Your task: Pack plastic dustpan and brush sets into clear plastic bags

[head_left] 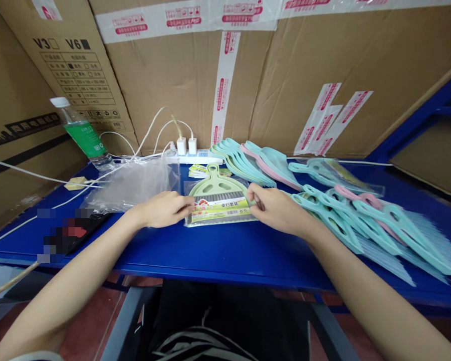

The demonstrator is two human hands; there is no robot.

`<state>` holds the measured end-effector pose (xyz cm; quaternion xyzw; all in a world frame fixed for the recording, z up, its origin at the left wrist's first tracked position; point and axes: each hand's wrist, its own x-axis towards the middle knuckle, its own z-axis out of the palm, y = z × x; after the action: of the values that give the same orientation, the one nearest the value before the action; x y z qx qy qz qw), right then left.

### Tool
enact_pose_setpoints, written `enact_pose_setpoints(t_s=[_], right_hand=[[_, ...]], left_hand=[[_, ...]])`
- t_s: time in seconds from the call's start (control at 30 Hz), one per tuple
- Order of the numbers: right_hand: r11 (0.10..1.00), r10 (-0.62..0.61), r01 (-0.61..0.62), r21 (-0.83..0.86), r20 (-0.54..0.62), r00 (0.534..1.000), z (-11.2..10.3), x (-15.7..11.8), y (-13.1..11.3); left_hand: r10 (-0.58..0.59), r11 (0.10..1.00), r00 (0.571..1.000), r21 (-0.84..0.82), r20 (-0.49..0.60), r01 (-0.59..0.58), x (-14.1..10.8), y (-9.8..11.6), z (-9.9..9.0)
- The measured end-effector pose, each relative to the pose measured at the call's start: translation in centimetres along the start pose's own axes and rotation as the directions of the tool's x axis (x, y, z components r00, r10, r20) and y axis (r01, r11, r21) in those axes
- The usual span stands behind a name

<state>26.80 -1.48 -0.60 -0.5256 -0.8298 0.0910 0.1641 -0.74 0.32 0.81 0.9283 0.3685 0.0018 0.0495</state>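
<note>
A light green dustpan [201,187] lies on the blue table in front of me, inside a clear plastic bag [188,220]. Its handle sticks up past the bag toward the back. Grey bristles of a brush [225,196] and a printed label card [221,209] show through the film. My left hand [168,208] is closed at the bag's left side, fingertips pinching its edge. At the opposite side my right hand [272,208] has curled fingers and pinches the bag's right edge. What lies under the fingers is partly hidden.
Clear bags [135,183] are piled at left beside a bottle [84,133] and cables. Behind stand a power strip [193,158], label cards [199,171] and stacked dustpans [244,160]. Hand brushes [364,220] and a bagged set [334,174] lie at right.
</note>
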Motion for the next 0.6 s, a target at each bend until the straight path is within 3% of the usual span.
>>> enact_pose_setpoints(t_s=[0.17,0.27,0.33,0.43,0.5,0.6], right_hand=[[0.991,0.001,0.020,0.134,-0.158,0.988,0.3,0.4,0.1],[0.938,0.078,-0.007,0.346,-0.192,0.978,0.7,0.7,0.2],[0.835,0.171,-0.061,0.546,-0.152,0.974,0.9,0.9,0.3],[0.591,0.297,-0.130,0.796,-0.064,0.953,1.0,1.2,0.0],[0.419,0.348,-0.157,0.894,0.001,0.937,1.2,1.3,-0.3],[0.230,0.317,-0.218,0.949,0.138,0.938,1.7,1.4,-0.8]], left_hand=[[-0.007,0.998,1.000,-0.054,0.029,0.009,0.0,0.3,-0.2],[-0.004,0.997,0.999,-0.081,0.034,0.007,0.0,0.3,-0.2],[0.014,0.994,0.999,-0.105,0.034,-0.010,0.0,0.3,-0.2],[0.029,0.989,0.998,-0.146,0.051,-0.021,-0.1,0.4,-0.1],[0.021,0.987,0.998,-0.160,0.056,-0.011,0.0,0.5,-0.1],[0.021,0.986,0.997,-0.167,0.067,-0.010,0.0,0.6,-0.1]])
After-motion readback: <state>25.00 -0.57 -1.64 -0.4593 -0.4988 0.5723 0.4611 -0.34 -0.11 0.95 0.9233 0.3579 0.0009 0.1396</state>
